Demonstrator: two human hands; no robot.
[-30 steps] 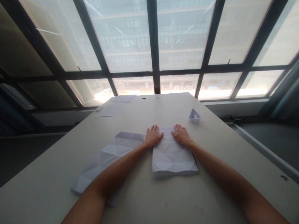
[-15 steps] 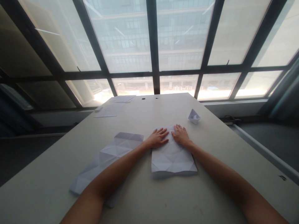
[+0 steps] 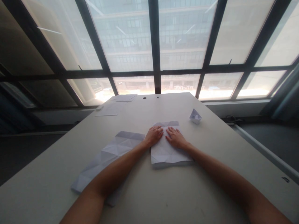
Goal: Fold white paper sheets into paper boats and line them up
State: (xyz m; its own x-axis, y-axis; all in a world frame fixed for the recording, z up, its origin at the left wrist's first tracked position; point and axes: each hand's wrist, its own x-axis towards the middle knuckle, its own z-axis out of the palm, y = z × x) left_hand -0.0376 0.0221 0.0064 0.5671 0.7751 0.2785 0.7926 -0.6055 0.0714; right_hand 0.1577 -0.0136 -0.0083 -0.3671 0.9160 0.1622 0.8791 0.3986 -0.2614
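While both hands bear down, the creased paper lies pinned mid-table

Left hand (image 3: 154,136): palm down, flat, fingers extended and slightly fanned, on the left part of the creased paper (image 3: 169,155) toward its far end. Pinching nothing. Right hand (image 3: 175,137): same pose, fingers a bit more spread, angled in toward the left hand. The two sit side by side with a narrow gap. Pressure can't be read off directly; my read is that flat contact from both sides spreads the load and stops the layers springing up.

Creased paper lies on the table (image 3: 149,196) in front of the person, roughly square to the body, so both arms reach it evenly. A shaded strip shows past the fingertips at the far end. Near edge is wavy with a shadowed band under it, probably because nothing bears on that end. Can't tell the layer count.

Next out: wide creased sheet (image 3: 116,147) to the left, lying at a slant, partly hidden by the left forearm (image 3: 114,169). Can't tell if they touch. Being off to the side, it leaves the middle paper its own spot.

Further out: small folded paper piece (image 3: 195,116), upright, beyond the right hand, out of the way of both arms. Loose sheets (image 3: 108,109) lie at the far left, like spare stock set aside. Window (image 3: 130,40) behind.
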